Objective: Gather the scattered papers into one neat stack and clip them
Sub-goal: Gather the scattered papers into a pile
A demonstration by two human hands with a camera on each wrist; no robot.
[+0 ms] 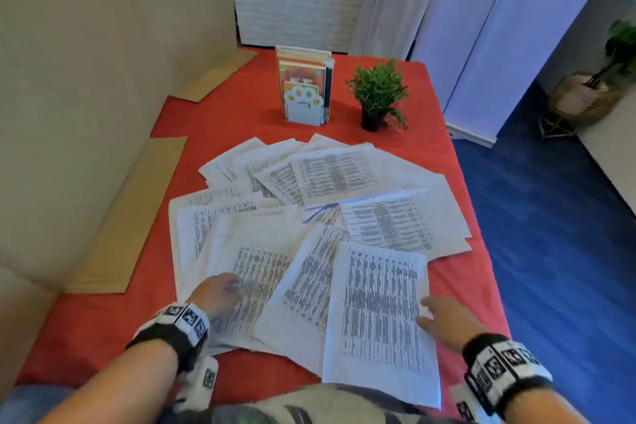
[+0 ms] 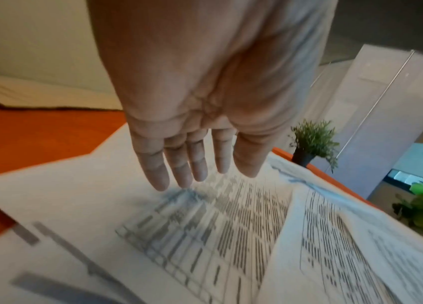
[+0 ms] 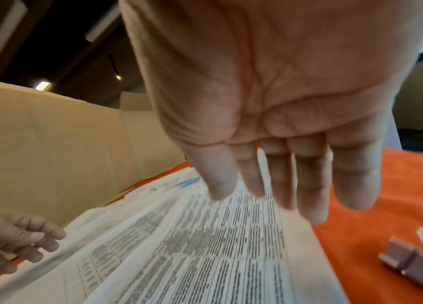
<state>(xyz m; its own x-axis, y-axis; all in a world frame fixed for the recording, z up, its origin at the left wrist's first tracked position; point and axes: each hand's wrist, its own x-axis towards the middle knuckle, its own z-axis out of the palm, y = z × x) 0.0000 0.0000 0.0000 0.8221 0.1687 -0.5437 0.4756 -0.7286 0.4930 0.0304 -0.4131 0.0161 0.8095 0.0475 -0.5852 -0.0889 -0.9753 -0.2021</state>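
Both hands flat, holding nothing: left hand (image 1: pixel 220 293) on papers (image 1: pixel 330 217), right hand (image 1: pixel 444 318) at sheet edge. Sweep inward, square edges before clipping.

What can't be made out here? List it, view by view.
- Printed text on the scattered white papers: blurred in every view.
- Small metal binder clip on the orange cloth: cut off by the right wrist edge, unseen from the head.
- Left hand fingers: contact with paper unclear.
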